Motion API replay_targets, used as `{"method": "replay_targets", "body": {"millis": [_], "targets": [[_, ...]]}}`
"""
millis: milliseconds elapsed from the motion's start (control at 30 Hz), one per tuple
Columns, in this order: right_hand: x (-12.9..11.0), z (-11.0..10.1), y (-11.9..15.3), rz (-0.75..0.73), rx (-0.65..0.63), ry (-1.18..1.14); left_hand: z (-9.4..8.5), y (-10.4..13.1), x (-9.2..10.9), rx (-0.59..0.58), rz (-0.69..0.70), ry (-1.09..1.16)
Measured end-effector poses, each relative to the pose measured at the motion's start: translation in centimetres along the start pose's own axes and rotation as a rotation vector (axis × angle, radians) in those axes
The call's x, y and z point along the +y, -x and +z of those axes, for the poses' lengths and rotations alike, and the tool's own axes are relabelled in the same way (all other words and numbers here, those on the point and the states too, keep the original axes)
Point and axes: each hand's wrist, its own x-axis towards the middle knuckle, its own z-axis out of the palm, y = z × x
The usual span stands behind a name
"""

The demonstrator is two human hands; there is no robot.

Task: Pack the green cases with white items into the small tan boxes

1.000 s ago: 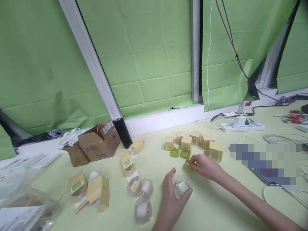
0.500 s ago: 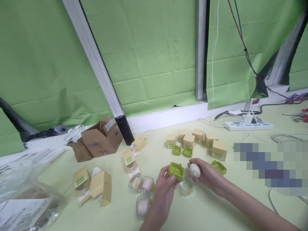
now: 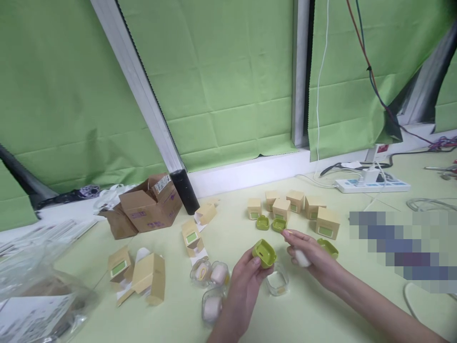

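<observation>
My left hand point(image 3: 247, 281) holds a small green square cup point(image 3: 264, 253), its opening tilted toward me. To the right, my right hand point(image 3: 310, 252) is closed around a white rounded object point(image 3: 303, 258), mostly covered by the fingers; something small and yellowish shows at the fingertips. Under and between the hands stands an open clear container point(image 3: 277, 280). Clear containers with pale contents point(image 3: 212, 308) sit left of my left hand. Behind the hands are two green cups point(image 3: 263, 222), and a third green piece point(image 3: 327, 248) lies partly behind my right hand.
Several small cardboard boxes point(image 3: 327, 223) stand behind the cups. Opened small boxes point(image 3: 149, 278) lie at the left, near a large brown carton point(image 3: 152, 205) and a black cylinder point(image 3: 184, 192). A power strip point(image 3: 373, 185) lies back right; a plastic bag point(image 3: 46, 300) is front left.
The green cup has tilted more in my left hand. My right hand has moved slightly right and turned, so its fingers now cover more of the white object.
</observation>
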Motion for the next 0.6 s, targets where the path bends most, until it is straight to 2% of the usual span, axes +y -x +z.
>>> {"method": "replay_targets", "body": {"millis": [167,333,500,600], "targets": [[-0.7,0.4,0.8,-0.144,-0.104,0.295,0.6,0.0,0.1,-0.024,0.036,-0.074],[-1.0,0.9,1.0,-0.25,-0.174,0.438,0.5,-0.2,0.1,0.009,0.004,-0.177],[-1.0,1.0,1.3,-0.241,-0.136,0.534,0.4,-0.3,0.5,-0.013,0.01,-0.209],[-0.6,1.0,1.0,-0.252,-0.087,0.546,0.1,-0.4,0.0,0.047,0.009,-0.238]]}}
